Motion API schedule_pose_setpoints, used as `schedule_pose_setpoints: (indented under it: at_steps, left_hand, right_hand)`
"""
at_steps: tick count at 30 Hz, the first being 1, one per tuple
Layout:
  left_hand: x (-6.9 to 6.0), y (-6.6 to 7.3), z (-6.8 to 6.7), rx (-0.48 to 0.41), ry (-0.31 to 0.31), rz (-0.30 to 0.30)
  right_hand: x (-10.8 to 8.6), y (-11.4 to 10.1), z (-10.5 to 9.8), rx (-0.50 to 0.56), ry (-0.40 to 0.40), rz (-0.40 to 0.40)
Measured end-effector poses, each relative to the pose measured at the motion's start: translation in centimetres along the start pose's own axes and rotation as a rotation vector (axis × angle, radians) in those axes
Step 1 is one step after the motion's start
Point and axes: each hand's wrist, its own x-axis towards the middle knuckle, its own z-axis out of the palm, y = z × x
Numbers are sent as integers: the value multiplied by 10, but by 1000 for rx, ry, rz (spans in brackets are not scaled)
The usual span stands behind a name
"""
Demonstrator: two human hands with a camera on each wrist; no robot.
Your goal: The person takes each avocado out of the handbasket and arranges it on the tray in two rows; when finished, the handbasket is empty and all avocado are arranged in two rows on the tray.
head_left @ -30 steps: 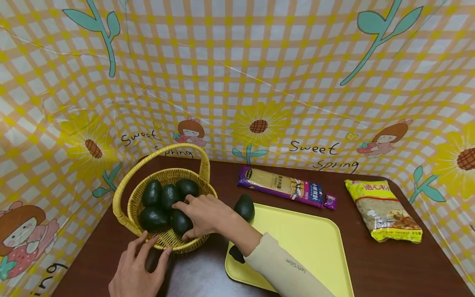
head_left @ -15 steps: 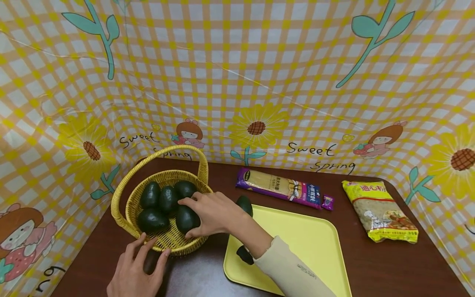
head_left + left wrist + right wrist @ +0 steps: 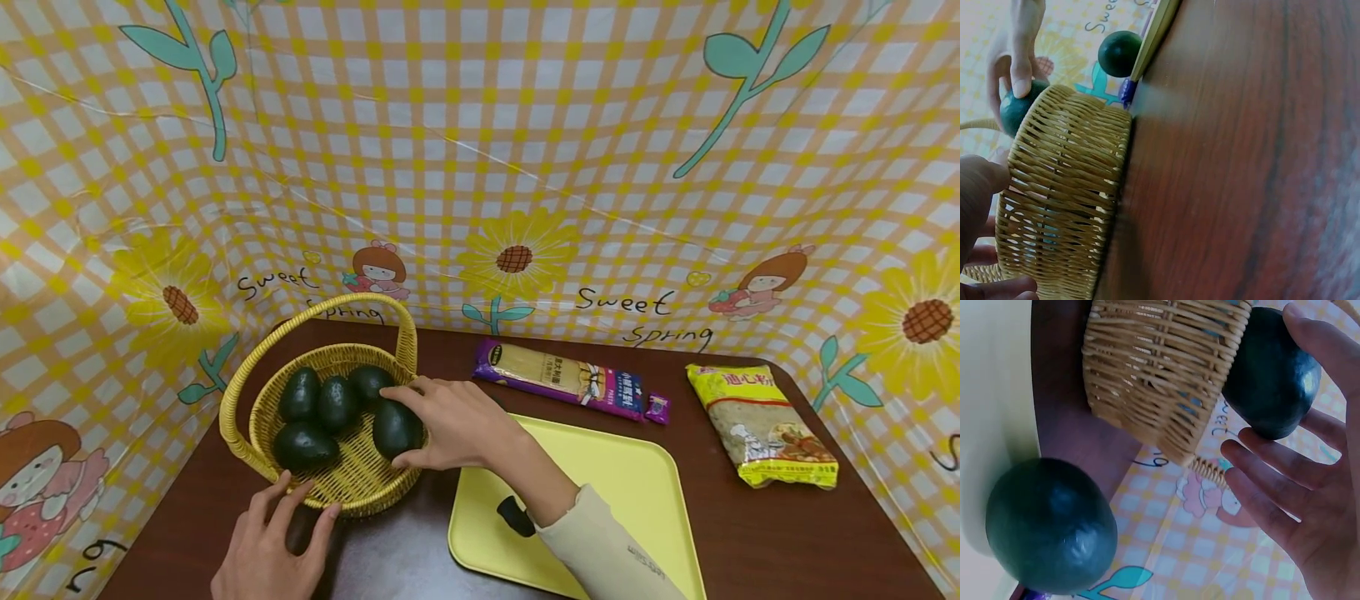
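Observation:
My right hand [image 3: 468,425] grips a dark green avocado [image 3: 396,429] between thumb and fingers, at the right rim of a yellow wicker basket [image 3: 378,503]. The right wrist view shows this avocado [image 3: 1269,375] level with the rim, other fingers loosely spread. Several more avocados [image 3: 306,447] lie in the basket. At its front rim, my left hand [image 3: 270,542] holds on with thumb and fingertips. Another avocado [image 3: 1054,525] sits by the edge of a yellow tray [image 3: 622,500]; my right arm mostly hides it in the head view.
Behind the tray lies a purple pasta packet [image 3: 558,379] with a small purple packet [image 3: 657,408] at its end. A yellow food bag [image 3: 761,425] is at the right. The tall basket handle [image 3: 315,312] arches up, and a patterned cloth [image 3: 480,167] encloses the table's back and sides.
My right hand has drawn the gripped avocado rightward, from among the others to the basket's right rim. The left hand has stayed at the front rim.

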Motion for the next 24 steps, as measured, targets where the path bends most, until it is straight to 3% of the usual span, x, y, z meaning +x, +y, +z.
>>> schedule_pose_setpoints:
  at_steps: [16,24]
  left_hand:
    - [0,-1,-1,-6,11,12]
    - [-1,1,-1,-8,-1,-2]
  right_hand:
    - [-27,19,-11,69,79,71]
    - [-44,31,-13,83,79,117]
